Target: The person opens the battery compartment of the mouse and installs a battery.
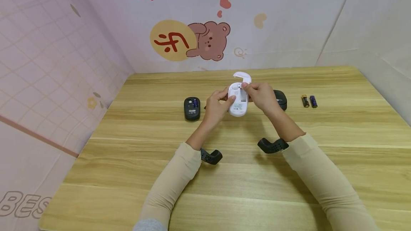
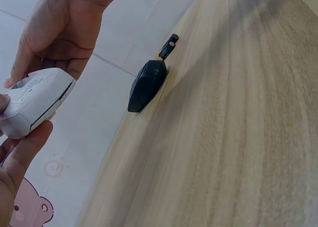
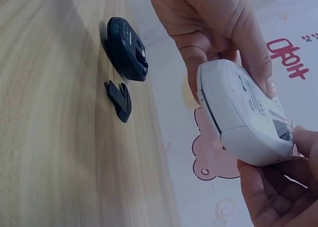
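A white computer mouse (image 1: 238,108), underside facing up, is raised above the table with its battery slot uncovered. My left hand (image 1: 216,107) grips its left side, thumb on the underside. The white battery cover (image 1: 244,76), L-shaped, shows beyond the mouse's far end and runs down to my right hand (image 1: 264,97), whose fingers pinch it. The right thumb touches the mouse by the slot, seen closely in the right wrist view, where the right hand (image 3: 283,192) is at the lower right. Whether a battery is in the slot I cannot tell.
Left of the hands lies a black mouse (image 1: 192,114), underside up, blue battery visible. Its black cover (image 3: 119,102) lies beside it. Another black mouse (image 1: 281,99) sits behind the right hand. Further right lie an orange-and-black battery (image 1: 305,101) and a blue battery (image 1: 313,101).
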`<state>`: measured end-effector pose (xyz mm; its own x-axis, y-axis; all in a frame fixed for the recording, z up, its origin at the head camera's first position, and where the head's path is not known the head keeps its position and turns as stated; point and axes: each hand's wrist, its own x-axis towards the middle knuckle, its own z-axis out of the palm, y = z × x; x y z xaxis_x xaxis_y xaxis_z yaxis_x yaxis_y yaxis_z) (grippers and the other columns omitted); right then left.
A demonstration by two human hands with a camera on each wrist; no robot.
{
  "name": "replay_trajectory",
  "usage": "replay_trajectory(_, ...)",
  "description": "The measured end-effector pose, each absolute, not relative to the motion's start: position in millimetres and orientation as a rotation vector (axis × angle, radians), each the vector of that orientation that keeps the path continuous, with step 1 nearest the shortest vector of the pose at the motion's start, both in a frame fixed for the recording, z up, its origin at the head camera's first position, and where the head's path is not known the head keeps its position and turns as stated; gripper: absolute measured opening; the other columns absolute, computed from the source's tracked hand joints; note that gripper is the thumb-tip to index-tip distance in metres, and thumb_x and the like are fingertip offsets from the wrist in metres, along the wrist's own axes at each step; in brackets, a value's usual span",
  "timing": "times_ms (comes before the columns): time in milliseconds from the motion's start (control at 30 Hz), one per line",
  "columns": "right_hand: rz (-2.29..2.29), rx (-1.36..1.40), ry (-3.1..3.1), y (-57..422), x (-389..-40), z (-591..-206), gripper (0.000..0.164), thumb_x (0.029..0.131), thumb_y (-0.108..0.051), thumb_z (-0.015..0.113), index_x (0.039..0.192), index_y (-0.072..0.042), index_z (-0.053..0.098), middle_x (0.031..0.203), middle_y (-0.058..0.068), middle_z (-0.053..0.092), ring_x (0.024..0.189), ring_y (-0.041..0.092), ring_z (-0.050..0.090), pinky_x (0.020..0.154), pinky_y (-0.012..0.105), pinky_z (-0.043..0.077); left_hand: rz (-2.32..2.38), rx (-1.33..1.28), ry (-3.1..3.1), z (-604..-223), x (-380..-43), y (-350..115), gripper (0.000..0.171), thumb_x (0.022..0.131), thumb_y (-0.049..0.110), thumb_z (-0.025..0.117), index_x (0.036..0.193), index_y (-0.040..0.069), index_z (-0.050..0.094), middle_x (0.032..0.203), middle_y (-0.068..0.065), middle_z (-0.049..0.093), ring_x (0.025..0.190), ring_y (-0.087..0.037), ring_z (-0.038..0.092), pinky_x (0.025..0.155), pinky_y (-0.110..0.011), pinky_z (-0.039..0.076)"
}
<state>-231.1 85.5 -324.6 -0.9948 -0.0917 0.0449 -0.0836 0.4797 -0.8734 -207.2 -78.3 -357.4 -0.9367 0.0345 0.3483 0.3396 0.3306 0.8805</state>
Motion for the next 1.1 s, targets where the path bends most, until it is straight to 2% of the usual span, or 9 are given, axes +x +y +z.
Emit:
replay_trajectory(67,-1.612,-0.145,2.679,86,-231,-325,0.047,0.093,-0.038,0.053,0.102,0.005,0.069,0.112,0.020,0.061,0.076,0.018,0.066,0.071,0.034,0.055,-1.645,-0.337,-2.334,-358,-207,-78,0.042,0.086,0.012,0.067,0.125,0.000,0.056,0.093,-0.012,0.058,0.086,-0.018,0.055,0.063,-0.017,0.047)
replay_trajectory(367,-1.777,-0.082,2.624,83,-231,-326,0.045,0.091,-0.035,0.057,0.101,0.008,0.068,0.115,0.018,0.059,0.091,0.024,0.061,0.077,0.034,0.054,-1.665,-0.337,-2.338,-359,-206,-77,0.042,0.087,0.013,0.065,0.125,0.001,0.055,0.092,-0.011,0.057,0.087,-0.017,0.055,0.057,-0.018,0.048)
replay_trajectory(567,-1.807,-0.036,2.605,82,-231,-325,0.046,0.091,-0.038,0.057,0.106,0.005,0.068,0.117,0.016,0.059,0.093,0.022,0.060,0.072,0.026,0.053,-1.653,-0.315,-2.344,-358,-207,-77,0.042,0.087,0.013,0.066,0.125,0.001,0.055,0.093,-0.011,0.058,0.086,-0.017,0.055,0.062,-0.017,0.048)
replay_trajectory(667,-1.906,-0.025,2.538,82,-232,-324,0.046,0.092,-0.036,0.056,0.110,0.005,0.066,0.116,0.015,0.061,0.096,0.019,0.060,0.075,0.026,0.053,-1.653,-0.317,-2.345,-358,-207,-76,0.042,0.086,0.013,0.066,0.125,0.001,0.056,0.093,-0.012,0.058,0.087,-0.018,0.056,0.061,-0.018,0.048)
replay_trajectory(833,-2.075,-0.010,2.458,84,-232,-321,0.044,0.091,-0.033,0.057,0.107,0.007,0.066,0.100,0.008,0.067,0.087,0.013,0.062,0.083,0.031,0.051,-1.653,-0.306,-2.359,-360,-207,-76,0.042,0.087,0.013,0.066,0.126,0.001,0.055,0.092,-0.011,0.058,0.087,-0.018,0.056,0.057,-0.018,0.048)
replay_trajectory(967,-2.124,0.004,2.455,88,-234,-322,0.040,0.090,-0.031,0.060,0.102,0.007,0.068,0.080,-0.001,0.065,0.072,0.010,0.059,0.073,0.025,0.052,-1.678,-0.253,-2.349,-358,-207,-78,0.041,0.087,0.013,0.065,0.126,0.003,0.056,0.093,-0.011,0.058,0.086,-0.016,0.055,0.058,-0.019,0.051)
replay_trajectory(1100,-2.160,0.015,2.425,93,-236,-326,0.033,0.090,-0.028,0.061,0.092,0.003,0.071,0.069,-0.003,0.062,0.063,0.009,0.056,0.062,0.021,0.051,-1.700,-0.218,-2.323,-355,-208,-81,0.041,0.087,0.013,0.065,0.126,0.003,0.056,0.095,-0.011,0.057,0.086,-0.016,0.054,0.058,-0.020,0.052)
